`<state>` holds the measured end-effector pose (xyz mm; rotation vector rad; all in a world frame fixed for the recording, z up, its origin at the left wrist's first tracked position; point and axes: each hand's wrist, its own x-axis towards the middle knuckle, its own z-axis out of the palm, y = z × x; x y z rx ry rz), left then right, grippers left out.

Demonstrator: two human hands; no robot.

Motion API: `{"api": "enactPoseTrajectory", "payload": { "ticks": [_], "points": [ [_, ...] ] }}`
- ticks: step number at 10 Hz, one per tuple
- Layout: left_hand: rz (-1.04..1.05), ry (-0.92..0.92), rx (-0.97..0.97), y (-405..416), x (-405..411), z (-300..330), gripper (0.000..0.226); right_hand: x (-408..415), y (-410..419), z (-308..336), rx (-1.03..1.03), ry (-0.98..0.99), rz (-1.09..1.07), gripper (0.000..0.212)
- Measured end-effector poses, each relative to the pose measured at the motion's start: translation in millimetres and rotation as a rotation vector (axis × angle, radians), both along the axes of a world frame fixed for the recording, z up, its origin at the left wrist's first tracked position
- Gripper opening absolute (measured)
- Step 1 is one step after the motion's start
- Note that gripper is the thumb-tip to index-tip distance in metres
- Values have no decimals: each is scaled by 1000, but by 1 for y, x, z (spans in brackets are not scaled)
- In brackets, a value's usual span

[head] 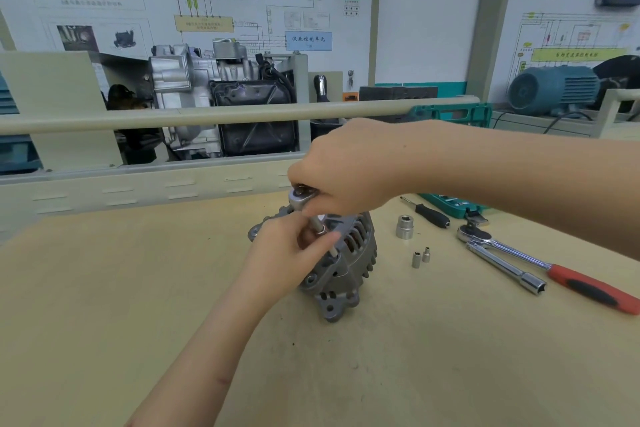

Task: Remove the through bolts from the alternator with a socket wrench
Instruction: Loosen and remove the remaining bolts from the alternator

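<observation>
A grey alternator (346, 263) stands on the tan workbench (138, 288) at the centre. A small socket wrench (302, 197) sits above it, its extension and socket (320, 229) running down to a through bolt (333, 252) at the housing's upper edge. My right hand (349, 166) grips the wrench head from above. My left hand (287, 253) pinches the extension and socket just over the housing. The wrench handle is hidden under my right hand.
To the right lie a large socket (404, 226), two small sockets (420, 256), a black-handled screwdriver (429, 213), a red-handled ratchet (554, 267), a tubular socket wrench (505, 267) and a green tool case (453, 203). A rail and engine display stand behind the bench.
</observation>
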<state>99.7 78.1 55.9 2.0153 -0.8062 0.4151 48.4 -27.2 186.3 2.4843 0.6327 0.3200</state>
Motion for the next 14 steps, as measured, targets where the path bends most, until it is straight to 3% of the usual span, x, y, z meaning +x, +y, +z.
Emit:
{"api": "enactPoseTrajectory", "payload": {
  "ticks": [1, 4, 6, 7, 9, 11, 13, 14],
  "points": [
    [25, -55, 2, -2, 0, -1, 21, 7, 2, 1, -23, 34, 9, 22],
    [-38, 46, -22, 0, 1, -1, 11, -1, 0, 4, -14, 29, 14, 28],
    [41, -69, -43, -6, -2, -5, 17, 1, 2, 6, -29, 77, 31, 26],
    [38, -25, -54, -6, -1, -3, 26, -1, 1, 4, -28, 20, -7, 21],
    [-65, 86, -96, -1, -2, 3, 13, -8, -3, 5, 56, 20, -20, 31],
    [39, -16, -115, -8, -3, -1, 30, -6, 0, 4, -19, -4, -36, 21],
    [-9, 65, -115, -5, -1, 0, 24, 2, 1, 0, -44, 33, 6, 27],
    [-19, 48, -95, -3, -1, 1, 32, -4, 3, 2, -22, 42, -25, 28]
  ]
}}
